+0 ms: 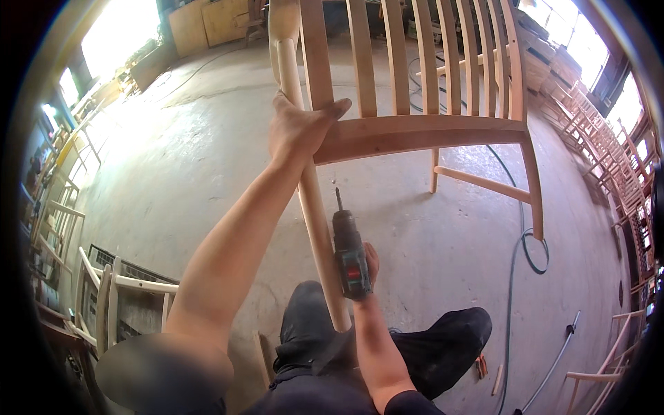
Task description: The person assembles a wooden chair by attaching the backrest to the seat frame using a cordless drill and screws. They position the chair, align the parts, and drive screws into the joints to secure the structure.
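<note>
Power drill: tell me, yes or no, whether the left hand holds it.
No, the right hand holds the power drill, while the left hand grips the wooden chair.

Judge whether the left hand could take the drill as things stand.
Probably not without letting go: the left hand is gripping the wooden chair, and the drill is held in the right hand.

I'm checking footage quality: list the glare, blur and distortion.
In the head view, glare whites out the upper-left window; fisheye distortion curves the row of chair frames at right; an oval blur sits lower left; the power drill looks distinct.
</note>
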Action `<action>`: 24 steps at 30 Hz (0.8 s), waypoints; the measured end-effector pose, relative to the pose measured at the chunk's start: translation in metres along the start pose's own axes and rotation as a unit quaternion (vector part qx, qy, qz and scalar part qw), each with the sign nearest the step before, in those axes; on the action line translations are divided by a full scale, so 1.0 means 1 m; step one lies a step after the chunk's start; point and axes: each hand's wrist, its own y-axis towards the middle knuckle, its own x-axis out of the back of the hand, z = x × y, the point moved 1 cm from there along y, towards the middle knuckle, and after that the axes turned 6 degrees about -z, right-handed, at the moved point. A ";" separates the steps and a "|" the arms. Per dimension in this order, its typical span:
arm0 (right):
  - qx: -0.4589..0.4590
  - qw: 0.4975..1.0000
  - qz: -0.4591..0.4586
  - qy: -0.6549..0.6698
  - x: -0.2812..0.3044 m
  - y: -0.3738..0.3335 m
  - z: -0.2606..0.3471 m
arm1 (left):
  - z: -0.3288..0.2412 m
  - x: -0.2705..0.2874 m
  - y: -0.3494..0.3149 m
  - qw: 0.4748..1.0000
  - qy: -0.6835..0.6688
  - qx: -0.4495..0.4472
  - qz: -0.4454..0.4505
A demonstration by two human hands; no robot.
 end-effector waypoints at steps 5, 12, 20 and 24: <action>0.023 1.000 0.009 -0.015 0.001 0.000 0.005 | 0.007 -0.001 0.000 1.000 -0.005 0.003 -0.002; -0.147 0.987 -0.059 -0.026 0.043 -0.044 -0.071 | 0.008 0.003 0.018 0.997 -0.068 -0.031 -0.017; -0.412 0.700 0.189 -0.552 0.124 -0.107 -0.133 | 0.011 0.014 0.041 0.984 -0.165 -0.056 0.035; -0.399 0.650 0.242 -0.600 0.142 -0.143 -0.129 | -0.014 0.041 0.034 0.974 -0.190 -0.116 0.051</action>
